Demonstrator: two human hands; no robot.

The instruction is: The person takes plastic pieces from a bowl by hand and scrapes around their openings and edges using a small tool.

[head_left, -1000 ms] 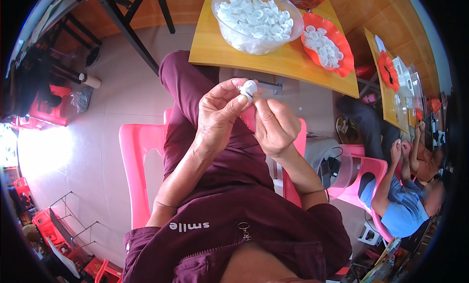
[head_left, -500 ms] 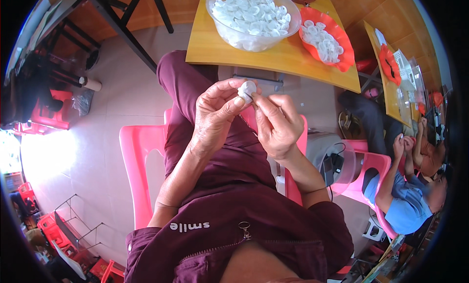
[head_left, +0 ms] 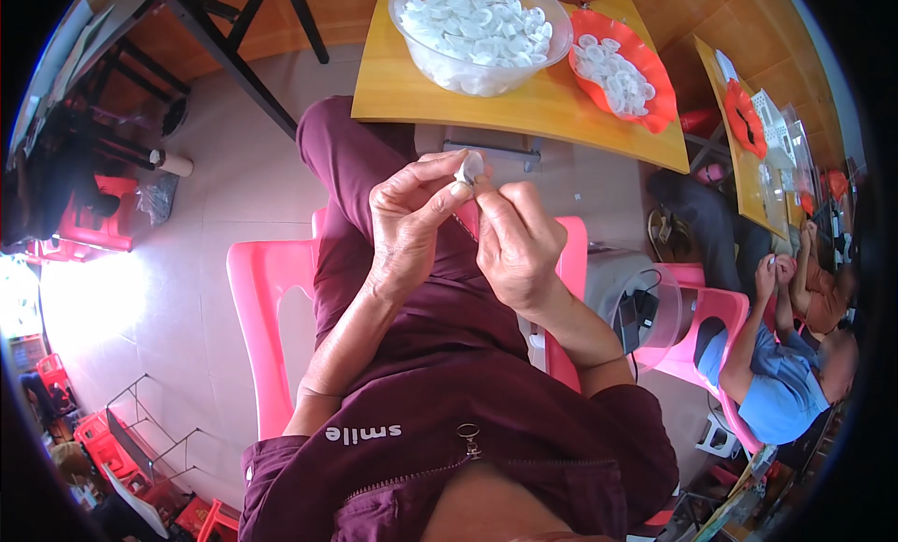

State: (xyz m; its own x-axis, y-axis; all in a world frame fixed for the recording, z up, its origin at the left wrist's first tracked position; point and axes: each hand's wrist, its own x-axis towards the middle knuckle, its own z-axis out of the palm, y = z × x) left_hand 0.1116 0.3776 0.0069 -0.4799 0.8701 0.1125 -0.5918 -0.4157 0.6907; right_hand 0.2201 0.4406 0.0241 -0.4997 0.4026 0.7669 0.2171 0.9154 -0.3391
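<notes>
Above my lap, my left hand (head_left: 404,222) pinches a small white cup-shaped piece (head_left: 470,166) between thumb and fingers. Its rounded hollow shows toward the top. From the other side my right hand (head_left: 520,245) meets the lower right edge of the piece, thumb and forefinger pressed together. Whatever those right fingertips hold, if anything, is too small to make out. Beyond my hands, a clear bowl (head_left: 440,74) heaped with similar white pieces (head_left: 472,26) stands on the yellow table (head_left: 524,119). To its right sits a red wavy-rimmed dish (head_left: 662,84) with more such pieces.
A pink chair (head_left: 251,289) is under me. On my right stands a clear round tub (head_left: 666,308) with dark items. Farther right a person in blue (head_left: 781,383) sits by another yellow table (head_left: 734,149). Dark table legs (head_left: 234,65) stand at the far left.
The white piece has been turned so its hollow shows more. My right hand has shifted slightly left and down, its fingers more bunched at the piece's edge.
</notes>
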